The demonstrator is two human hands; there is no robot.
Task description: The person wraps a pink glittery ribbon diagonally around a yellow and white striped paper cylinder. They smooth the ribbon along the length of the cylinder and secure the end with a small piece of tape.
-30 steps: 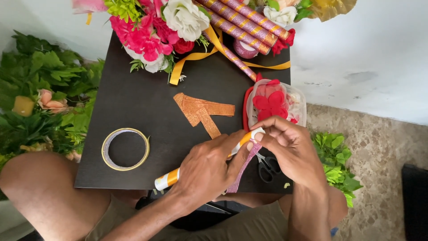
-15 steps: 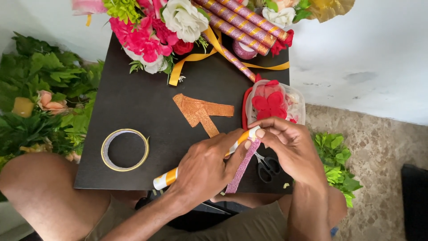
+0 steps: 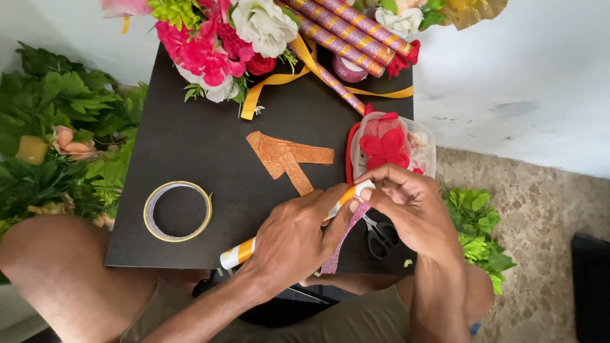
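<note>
Left hand clamps the orange-and-white striped stick; right hand pinches the pink glitter ribbon at its tip — best kept taut, I reckon.

A single head-worn view looks almost straight down — close over the black table — wall and floor edging right.

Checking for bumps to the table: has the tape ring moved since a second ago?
No. The tape ring sits at the same spot near the black table's left edge.
</note>
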